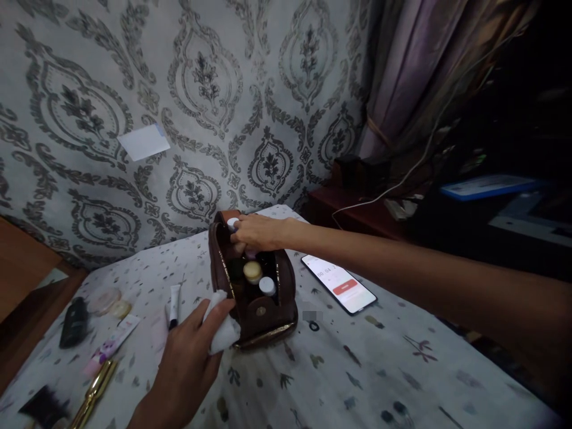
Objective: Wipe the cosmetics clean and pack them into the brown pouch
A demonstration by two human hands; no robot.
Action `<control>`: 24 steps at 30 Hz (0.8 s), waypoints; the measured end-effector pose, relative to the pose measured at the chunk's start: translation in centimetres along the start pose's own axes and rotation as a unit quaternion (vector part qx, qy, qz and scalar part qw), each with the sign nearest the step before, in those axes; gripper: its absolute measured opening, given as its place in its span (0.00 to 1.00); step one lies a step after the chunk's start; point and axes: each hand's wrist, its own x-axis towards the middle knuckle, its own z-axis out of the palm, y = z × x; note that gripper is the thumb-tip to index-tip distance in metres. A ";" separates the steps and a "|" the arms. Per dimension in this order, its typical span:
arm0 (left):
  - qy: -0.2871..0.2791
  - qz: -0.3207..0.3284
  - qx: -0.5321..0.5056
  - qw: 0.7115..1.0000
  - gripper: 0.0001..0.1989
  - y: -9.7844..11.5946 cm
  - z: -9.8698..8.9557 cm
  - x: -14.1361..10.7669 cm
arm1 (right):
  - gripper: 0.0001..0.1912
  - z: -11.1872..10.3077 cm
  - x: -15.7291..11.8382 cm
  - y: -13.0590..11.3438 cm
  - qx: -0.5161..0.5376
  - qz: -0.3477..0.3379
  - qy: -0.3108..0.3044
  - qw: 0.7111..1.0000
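A brown makeup bag (pixel 263 326) lies unzipped on the patterned cloth, its opening facing me. My left hand (pixel 190 351) is closed around a crumpled white tissue (pixel 224 325), held against the near left side of the bag. Over the far end of the bag's opening, my right hand (pixel 259 231) has its fingers bent around a white-capped container (pixel 233 223), of which mostly the top shows. Inside the bag sit a small jar with a yellowish lid (pixel 252 271) and a white-lidded jar (pixel 267 286). The bag's deeper contents are dark.
A phone (pixel 342 284) showing a timer lies right of the bag. On the left are a white tube (pixel 174 304), a pink-and-white tube (pixel 111 344), a black bottle (pixel 74 322), a round pale compact (pixel 105 301) and a gold tube (pixel 93 393). A patterned wall (pixel 250 107) stands behind.
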 end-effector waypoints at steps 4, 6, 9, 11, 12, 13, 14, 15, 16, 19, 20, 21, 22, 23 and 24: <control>-0.004 -0.023 -0.012 1.000 0.29 0.0 0.4 -0.3 | 0.19 -0.7 -0.2 -0.1 0.042 0.014 0.002 0.999; -0.011 -0.040 -0.018 0.999 0.31 -0.1 0.8 -0.6 | 0.17 -0.8 -0.1 0.2 0.100 0.006 0.025 0.995; -0.020 -0.059 -0.025 0.998 0.32 -0.1 1.1 -0.9 | 0.14 -0.4 0.3 0.9 0.150 0.013 0.061 0.987; -0.017 -0.054 -0.023 0.998 0.30 -0.1 0.9 -0.8 | 0.14 -0.2 0.4 1.3 0.177 0.018 0.073 0.981; -0.015 -0.048 -0.022 0.998 0.30 0.0 0.8 -0.7 | 0.14 -0.1 0.4 1.4 0.193 0.020 0.079 0.978; -0.014 -0.043 -0.022 0.999 0.29 0.0 0.7 -0.6 | 0.13 0.0 0.3 1.5 0.210 0.018 0.083 0.974; -0.015 -0.041 -0.022 0.999 0.29 0.1 0.6 -0.5 | 0.12 0.1 0.2 1.7 0.228 0.015 0.085 0.970; -0.018 -0.042 -0.024 0.999 0.29 0.1 0.5 -0.4 | 0.10 0.1 0.1 1.7 0.244 0.015 0.085 0.966; -0.022 -0.044 -0.027 0.998 0.29 0.1 0.4 -0.3 | 0.08 0.2 0.0 1.8 0.259 0.016 0.086 0.962; -0.033 -0.049 -0.040 0.997 0.29 0.1 0.4 -0.3 | 0.05 0.7 -0.1 2.0 0.289 0.020 0.096 0.952; -0.035 -0.051 -0.046 0.997 0.29 0.1 0.4 -0.2 | 0.04 0.8 -0.1 2.1 0.293 0.019 0.103 0.950; -0.037 -0.052 -0.052 0.997 0.28 0.2 0.3 -0.2 | 0.05 1.0 -0.1 2.1 0.297 0.014 0.111 0.948; -0.035 -0.053 -0.054 0.996 0.28 0.2 0.2 -0.1 | 0.05 1.0 0.0 2.2 0.302 0.007 0.122 0.945; -0.032 -0.053 -0.058 0.996 0.27 0.2 0.1 0.0 | 0.06 1.0 0.0 2.3 0.309 0.000 0.137 0.941; -0.031 -0.052 -0.064 0.996 0.27 0.3 0.0 0.2 | 0.08 0.8 0.0 2.4 0.320 -0.003 0.159 0.934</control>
